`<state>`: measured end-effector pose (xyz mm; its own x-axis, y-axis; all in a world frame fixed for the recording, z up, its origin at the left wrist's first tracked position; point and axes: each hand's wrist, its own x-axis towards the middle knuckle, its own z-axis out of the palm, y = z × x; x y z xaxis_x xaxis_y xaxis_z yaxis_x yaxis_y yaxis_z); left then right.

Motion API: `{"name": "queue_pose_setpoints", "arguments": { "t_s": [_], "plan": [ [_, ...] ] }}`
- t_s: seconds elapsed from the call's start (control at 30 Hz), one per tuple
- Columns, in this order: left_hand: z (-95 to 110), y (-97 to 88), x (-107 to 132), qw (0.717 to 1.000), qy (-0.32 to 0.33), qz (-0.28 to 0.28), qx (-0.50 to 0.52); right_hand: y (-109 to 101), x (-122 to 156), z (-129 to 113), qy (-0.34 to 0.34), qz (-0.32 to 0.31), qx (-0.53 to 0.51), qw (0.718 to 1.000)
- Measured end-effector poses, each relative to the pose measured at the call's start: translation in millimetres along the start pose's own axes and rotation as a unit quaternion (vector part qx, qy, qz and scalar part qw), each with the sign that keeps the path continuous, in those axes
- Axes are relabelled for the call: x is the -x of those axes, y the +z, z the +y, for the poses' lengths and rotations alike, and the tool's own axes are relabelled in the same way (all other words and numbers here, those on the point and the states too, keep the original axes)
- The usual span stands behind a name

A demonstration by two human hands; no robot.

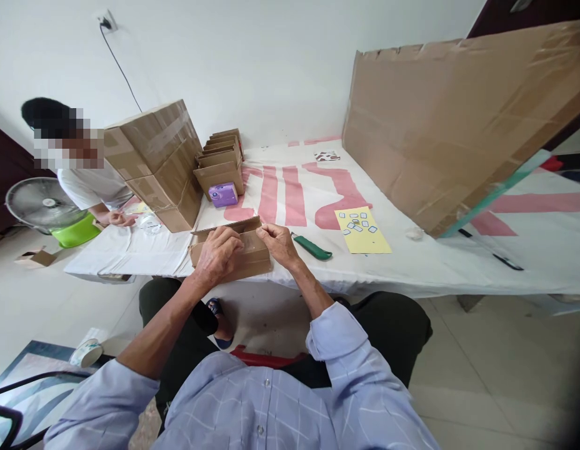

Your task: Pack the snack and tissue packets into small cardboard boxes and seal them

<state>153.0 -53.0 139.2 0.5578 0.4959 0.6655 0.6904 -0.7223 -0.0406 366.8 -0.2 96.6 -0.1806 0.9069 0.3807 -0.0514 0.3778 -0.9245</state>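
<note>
Soft, bright light spread evenly across the plain white wall (280, 69) and the white cloth with pink-red markings (402, 275), while shadow dimmed the pale tile floor (487, 369) beneath it. Wide-angle distortion stretched the large brown cardboard piece (459, 112) at right, a dark blur clouded the lower right edge, and blocky pixelation masked the face of a white-shirted co-worker (81, 187).

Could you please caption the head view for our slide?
Left hand and right hand on a cardboard box, green tool nearby.
</note>
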Motion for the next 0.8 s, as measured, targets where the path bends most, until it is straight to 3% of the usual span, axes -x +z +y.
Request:
{"name": "queue_pose_setpoints", "arguments": {
  "t_s": [0.17,0.3,0.43,0.6,0.8],
  "plan": [
    [17,-18.6,0,0.993,-0.058,-0.005,0.104,2,-2,3,-0.005,0.004,-0.013,1.000],
    [21,-25.0,-12,0.968,-0.135,0.014,0.212,2,-3,4,-0.010,0.003,-0.015,1.000],
    [8,-10.2,-28,0.952,-0.183,-0.003,0.243,1,-3,4,-0.012,0.005,-0.002,1.000],
    [-6,11.6,-41,0.952,-0.184,-0.038,0.242,1,-3,4,-0.017,-0.001,-0.009,1.000],
    [-16,20.6,-42,0.960,-0.204,-0.042,0.188,2,-3,4,-0.006,0.001,-0.004,1.000]
  ]
}}
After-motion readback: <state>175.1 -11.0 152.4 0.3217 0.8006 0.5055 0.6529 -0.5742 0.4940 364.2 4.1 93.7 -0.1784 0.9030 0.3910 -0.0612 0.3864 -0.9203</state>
